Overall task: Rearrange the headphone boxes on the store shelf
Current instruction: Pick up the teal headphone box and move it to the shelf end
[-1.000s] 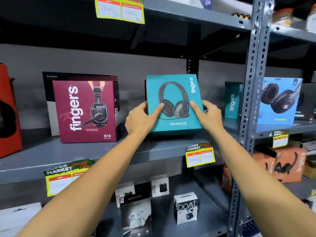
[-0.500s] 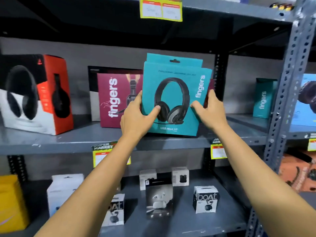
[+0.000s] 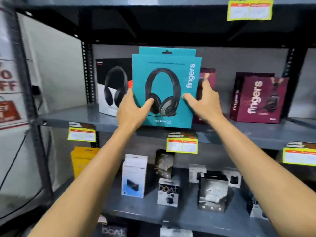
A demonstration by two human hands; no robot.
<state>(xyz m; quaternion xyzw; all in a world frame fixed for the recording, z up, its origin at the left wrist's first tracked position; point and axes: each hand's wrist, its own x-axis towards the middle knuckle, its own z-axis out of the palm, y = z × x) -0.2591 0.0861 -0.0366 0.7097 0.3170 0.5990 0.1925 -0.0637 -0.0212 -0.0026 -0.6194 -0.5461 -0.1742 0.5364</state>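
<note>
A teal "fingers" headphone box (image 3: 171,65) is held upright just above the front of the grey middle shelf (image 3: 77,115). My left hand (image 3: 131,112) grips its lower left edge, thumb across the front. Its lower right edge is gripped by my right hand (image 3: 203,103). Behind the teal box stands a black, white and red headphone box (image 3: 112,86), partly hidden. A maroon "fingers" box (image 3: 256,100) stands on the same shelf to the right. Another maroon box (image 3: 206,76) shows just behind my right hand.
The lower shelf (image 3: 179,218) carries several small earbud boxes, among them a "boat" box (image 3: 168,192) and a white and blue box (image 3: 134,175), plus a yellow box (image 3: 82,159) at the left. Yellow price tags (image 3: 182,145) hang on shelf edges. A black upright (image 3: 86,72) stands at left.
Both hands have carried the teal box leftwards along the shelf, off its earlier spot. It now covers part of the black, white and red box, and the maroon box lies to its right.
</note>
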